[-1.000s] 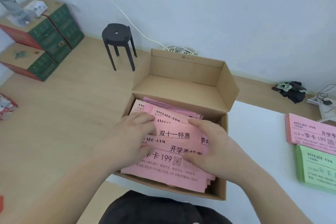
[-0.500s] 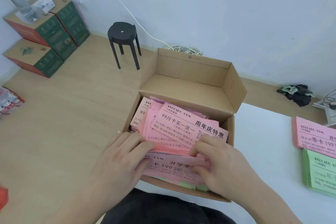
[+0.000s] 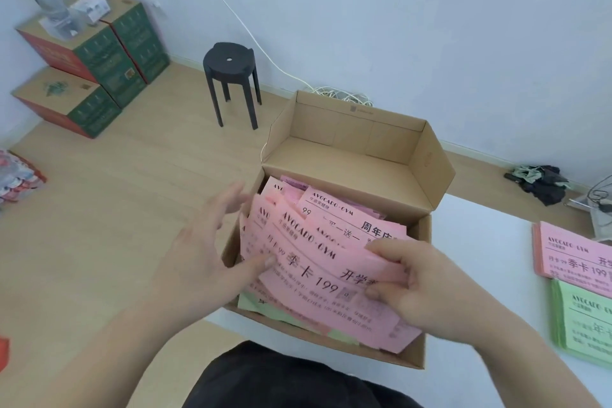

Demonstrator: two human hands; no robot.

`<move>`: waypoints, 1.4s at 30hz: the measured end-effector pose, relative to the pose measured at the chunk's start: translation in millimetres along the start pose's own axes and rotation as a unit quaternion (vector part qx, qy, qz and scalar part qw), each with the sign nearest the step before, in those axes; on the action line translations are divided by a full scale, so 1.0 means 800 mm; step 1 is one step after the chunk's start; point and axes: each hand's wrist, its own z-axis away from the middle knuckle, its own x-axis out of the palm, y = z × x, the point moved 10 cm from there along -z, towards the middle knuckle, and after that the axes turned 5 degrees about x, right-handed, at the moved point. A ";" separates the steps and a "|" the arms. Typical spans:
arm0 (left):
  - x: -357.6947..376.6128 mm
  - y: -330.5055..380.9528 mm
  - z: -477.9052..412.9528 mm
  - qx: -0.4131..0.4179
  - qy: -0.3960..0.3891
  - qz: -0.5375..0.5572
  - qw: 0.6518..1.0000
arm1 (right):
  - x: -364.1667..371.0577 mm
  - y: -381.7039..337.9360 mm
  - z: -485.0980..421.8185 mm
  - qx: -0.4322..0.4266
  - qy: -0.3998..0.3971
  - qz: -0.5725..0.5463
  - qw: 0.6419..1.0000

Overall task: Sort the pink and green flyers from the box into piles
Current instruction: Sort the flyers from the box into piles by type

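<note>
The cardboard box (image 3: pixel 410 353) stands at the left edge of the white desk (image 3: pixel 480 258), its lid folded back on the far side. It is filled with loose pink flyers (image 3: pixel 318 278), and a few green flyers (image 3: pixel 261 303) show beneath them along the near wall. The right hand (image 3: pixel 427 288) grips a tilted sheaf of the pink flyers at its right end, fingers curled over the top edge. The left hand (image 3: pixel 202 258) is over the box's left wall with its fingers spread wide, only the thumb tip touching the sheaf's left part. A stretch of bare desk separates the box from the sorted pink pile (image 3: pixel 576 258) and, nearer, the green pile (image 3: pixel 586 318). Both piles are cut off by the right frame edge.
</note>
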 end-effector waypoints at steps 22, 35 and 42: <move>0.050 -0.006 -0.024 -0.013 -0.057 0.134 0.989 | -0.077 0.036 0.006 -0.020 0.237 0.104 0.966; 0.088 0.013 -0.027 -0.068 -0.054 0.229 0.970 | -0.046 0.081 -0.004 -0.010 0.222 -0.380 0.898; 0.095 0.027 -0.022 -0.089 -0.011 0.251 0.964 | -0.027 0.082 -0.028 0.004 0.172 -0.457 0.873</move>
